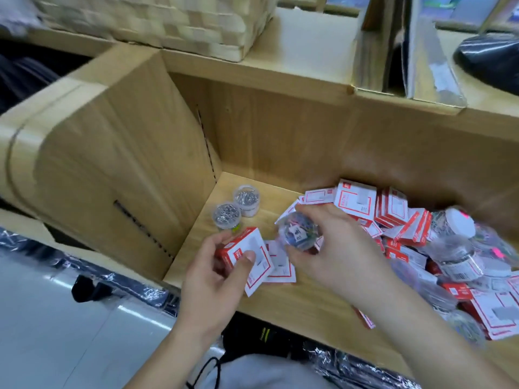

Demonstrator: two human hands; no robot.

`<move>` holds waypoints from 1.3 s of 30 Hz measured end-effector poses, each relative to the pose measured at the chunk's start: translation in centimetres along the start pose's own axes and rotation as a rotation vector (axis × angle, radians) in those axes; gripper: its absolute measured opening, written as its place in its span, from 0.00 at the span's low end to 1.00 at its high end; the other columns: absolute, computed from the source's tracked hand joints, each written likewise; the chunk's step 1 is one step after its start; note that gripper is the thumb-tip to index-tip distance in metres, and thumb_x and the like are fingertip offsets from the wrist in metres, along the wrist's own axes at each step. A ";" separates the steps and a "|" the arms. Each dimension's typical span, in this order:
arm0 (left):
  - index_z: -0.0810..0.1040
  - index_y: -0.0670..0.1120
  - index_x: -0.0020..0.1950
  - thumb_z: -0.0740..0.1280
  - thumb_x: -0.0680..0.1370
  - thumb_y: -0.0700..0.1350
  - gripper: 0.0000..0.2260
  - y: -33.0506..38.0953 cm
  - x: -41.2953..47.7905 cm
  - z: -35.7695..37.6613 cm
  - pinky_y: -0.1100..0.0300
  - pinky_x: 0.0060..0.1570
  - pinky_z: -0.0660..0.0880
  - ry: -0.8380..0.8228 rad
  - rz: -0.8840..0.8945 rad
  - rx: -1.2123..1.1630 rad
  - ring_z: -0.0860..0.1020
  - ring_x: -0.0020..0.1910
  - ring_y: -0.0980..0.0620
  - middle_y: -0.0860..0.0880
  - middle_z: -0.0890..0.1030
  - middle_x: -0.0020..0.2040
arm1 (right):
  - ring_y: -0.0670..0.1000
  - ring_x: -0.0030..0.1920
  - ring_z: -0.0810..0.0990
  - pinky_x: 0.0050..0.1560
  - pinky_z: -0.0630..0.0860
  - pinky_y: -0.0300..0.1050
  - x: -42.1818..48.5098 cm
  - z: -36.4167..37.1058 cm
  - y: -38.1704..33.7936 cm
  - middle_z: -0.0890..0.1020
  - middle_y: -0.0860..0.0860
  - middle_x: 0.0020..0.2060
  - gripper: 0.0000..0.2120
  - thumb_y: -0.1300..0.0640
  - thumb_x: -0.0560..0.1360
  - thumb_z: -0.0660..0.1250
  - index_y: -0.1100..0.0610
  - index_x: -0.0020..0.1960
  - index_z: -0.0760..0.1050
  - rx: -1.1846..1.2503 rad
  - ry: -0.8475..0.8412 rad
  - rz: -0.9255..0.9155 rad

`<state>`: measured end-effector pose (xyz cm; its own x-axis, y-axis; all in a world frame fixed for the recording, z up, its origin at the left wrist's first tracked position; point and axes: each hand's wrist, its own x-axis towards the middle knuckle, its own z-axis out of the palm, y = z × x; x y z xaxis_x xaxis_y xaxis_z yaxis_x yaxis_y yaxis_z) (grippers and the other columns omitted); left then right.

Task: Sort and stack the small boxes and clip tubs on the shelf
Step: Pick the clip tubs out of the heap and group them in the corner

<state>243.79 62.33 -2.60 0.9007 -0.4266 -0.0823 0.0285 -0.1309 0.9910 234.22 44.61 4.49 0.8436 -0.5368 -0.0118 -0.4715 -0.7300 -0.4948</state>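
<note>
Small boxes (393, 209), red and white: heaped with clear clip tubs (455, 256) along the right side of the shelf (280, 301). Loose, unsorted, several tilted and overlapping.

Near the back left corner of the shelf: near tub (226, 216) and far tub (246, 199), both upright, both filled with silver clips, standing just beside each other. Contact between the two: cannot tell.

Left hand (213, 273): gripping the held box (247, 256), thumb pressed on its white face, fingers curled under its red side. Held tilted near the front edge of the shelf, left of the middle.

Right hand (337, 254): fingers curled round the coloured-clip tub (299, 234), thumb at its lower side. Held just right of the held box, above the shelf floor. Tub partly blurred.

Flat box (280, 266): lying white face up on the shelf floor, below and between the two hands, partly covered by the held box.

Woven basket (157, 21): resting on the top board above the shelf, over its back left corner.
</note>
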 end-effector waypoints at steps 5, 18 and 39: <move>0.77 0.57 0.57 0.80 0.71 0.47 0.19 -0.7 1.1 -3.3 0.56 0.42 0.80 0.132 0.020 0.113 0.82 0.41 0.52 0.55 0.84 0.42 | 0.53 0.56 0.78 0.46 0.75 0.47 7.6 5.1 -3.5 0.78 0.46 0.49 0.17 0.40 0.68 0.71 0.45 0.53 0.74 -0.078 -0.088 -0.035; 0.77 0.55 0.57 0.78 0.72 0.53 0.17 -1.8 2.6 -4.3 0.57 0.46 0.80 0.152 0.034 0.276 0.80 0.44 0.61 0.64 0.82 0.46 | 0.54 0.55 0.79 0.51 0.76 0.46 11.1 7.7 -2.5 0.81 0.49 0.52 0.12 0.55 0.71 0.71 0.49 0.54 0.80 -0.020 -0.186 -0.100; 0.80 0.61 0.58 0.75 0.75 0.53 0.12 1.0 3.5 -3.3 0.52 0.47 0.80 -0.030 0.269 0.393 0.82 0.46 0.56 0.59 0.83 0.47 | 0.40 0.57 0.76 0.61 0.72 0.38 0.4 2.7 1.5 0.75 0.41 0.54 0.31 0.33 0.61 0.70 0.41 0.62 0.81 0.128 -0.081 -0.154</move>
<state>248.38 63.61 -1.56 0.8406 -0.5166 0.1627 -0.3752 -0.3388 0.8628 234.51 44.46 1.35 0.9234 -0.3837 0.0049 -0.3035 -0.7380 -0.6027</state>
